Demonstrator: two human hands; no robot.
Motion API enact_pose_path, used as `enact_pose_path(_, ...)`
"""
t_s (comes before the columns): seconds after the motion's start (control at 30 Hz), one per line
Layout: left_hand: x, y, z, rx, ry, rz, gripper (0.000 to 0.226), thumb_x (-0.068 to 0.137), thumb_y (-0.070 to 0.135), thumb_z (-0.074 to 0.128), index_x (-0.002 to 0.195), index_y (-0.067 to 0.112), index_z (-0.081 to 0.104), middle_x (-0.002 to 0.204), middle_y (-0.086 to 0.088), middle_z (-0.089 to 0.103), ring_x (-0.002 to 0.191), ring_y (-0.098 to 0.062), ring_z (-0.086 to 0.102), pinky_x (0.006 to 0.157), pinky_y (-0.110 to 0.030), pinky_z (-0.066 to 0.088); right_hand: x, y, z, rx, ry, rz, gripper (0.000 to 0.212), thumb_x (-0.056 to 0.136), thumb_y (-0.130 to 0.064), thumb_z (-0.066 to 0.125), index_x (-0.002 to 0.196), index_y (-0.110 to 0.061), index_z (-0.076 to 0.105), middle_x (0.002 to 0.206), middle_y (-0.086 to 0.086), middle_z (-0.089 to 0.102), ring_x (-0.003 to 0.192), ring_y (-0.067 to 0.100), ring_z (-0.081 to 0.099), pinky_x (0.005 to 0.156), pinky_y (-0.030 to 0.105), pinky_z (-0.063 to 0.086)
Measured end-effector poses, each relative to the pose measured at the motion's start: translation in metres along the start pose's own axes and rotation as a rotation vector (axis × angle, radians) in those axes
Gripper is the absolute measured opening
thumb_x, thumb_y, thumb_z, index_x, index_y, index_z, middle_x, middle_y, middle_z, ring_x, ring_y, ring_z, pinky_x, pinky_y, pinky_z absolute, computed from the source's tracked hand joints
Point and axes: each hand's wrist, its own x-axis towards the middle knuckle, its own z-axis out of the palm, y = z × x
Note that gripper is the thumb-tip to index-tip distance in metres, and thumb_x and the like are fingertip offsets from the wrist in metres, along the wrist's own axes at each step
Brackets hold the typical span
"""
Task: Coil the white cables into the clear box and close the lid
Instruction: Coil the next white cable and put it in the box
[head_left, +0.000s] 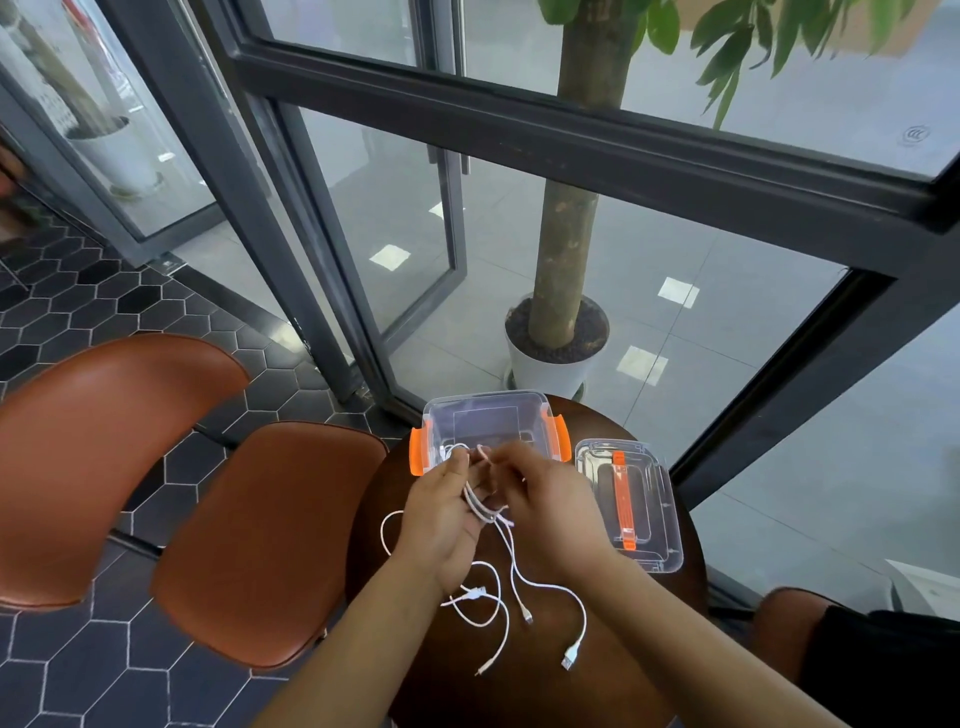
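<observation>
A clear box (485, 415) with orange side latches stands open at the far edge of a small round dark wooden table (644, 649). Its clear lid (647, 535) with an orange handle lies flat to the right of it. My left hand (441, 519) holds loops of white cable (480, 506) wound around its fingers, just in front of the box. My right hand (550, 512) pinches the same cable beside it. Loose white cable ends (545, 587) with plugs trail over the table toward me.
Two brown leather chairs (260, 540) stand to the left on a hexagon-tiled floor. A potted tree in a white pot (550, 364) sits just behind the table against dark-framed glass walls. Another brown seat (784, 613) is at the right.
</observation>
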Motion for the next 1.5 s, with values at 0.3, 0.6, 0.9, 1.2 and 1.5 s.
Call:
enact_pose_path(0.3,-0.003,0.007,-0.001,-0.104,-0.112,-0.156,0.035,0.106,0.018,0.041,0.124,-0.003,0.062,0.110,-0.021,0.069,0.089,-0.023,0.069,0.079,-0.032,0.054,-0.010,0.008,0.001,0.102,-0.030,-0.144,0.020,0.095,-0.024,0.060,0.114,-0.022,0.069,0.102,-0.007,0.067,0.085,0.008,0.065,0.067,0.025,0.054)
enact_pose_path(0.6,-0.003,0.008,-0.001,-0.114,-0.183,-0.129,0.026,0.105,0.010,0.041,0.118,-0.001,0.060,0.126,-0.025,0.068,0.122,-0.034,0.064,0.102,-0.040,0.049,-0.011,0.000,0.010,0.002,0.004,-0.205,0.021,0.100,-0.022,0.055,0.112,-0.019,0.072,0.105,-0.005,0.069,0.085,0.012,0.068,0.065,0.031,0.057)
enact_pose_path(0.9,-0.004,0.009,0.000,0.009,-0.214,0.002,0.027,0.104,0.009,0.043,0.118,-0.006,0.061,0.122,-0.021,0.071,0.115,-0.031,0.069,0.081,-0.033,0.060,-0.023,0.001,0.001,0.112,0.023,-0.204,0.026,0.098,-0.022,0.063,0.124,-0.020,0.067,0.122,-0.007,0.064,0.101,0.006,0.066,0.076,0.022,0.057)
enact_pose_path(1.2,0.001,0.005,0.005,0.525,-0.204,0.209,0.023,0.101,0.000,0.051,0.103,0.004,0.074,0.098,-0.012,0.078,0.097,-0.026,0.075,0.090,-0.036,0.060,0.032,0.000,-0.026,-0.040,-0.068,-0.088,0.034,0.089,-0.043,0.057,0.102,-0.023,0.080,0.091,0.002,0.065,0.091,0.022,0.059,0.073,0.037,0.052)
enact_pose_path(1.5,0.002,0.003,-0.001,0.583,-0.225,0.168,0.025,0.105,0.005,0.046,0.101,0.003,0.071,0.090,-0.011,0.077,0.087,-0.027,0.075,0.086,-0.038,0.059,0.039,-0.005,-0.025,-0.023,-0.054,-0.104,0.010,0.083,-0.019,0.069,0.080,-0.014,0.078,0.075,-0.004,0.067,0.069,0.005,0.051,0.061,0.008,0.028)
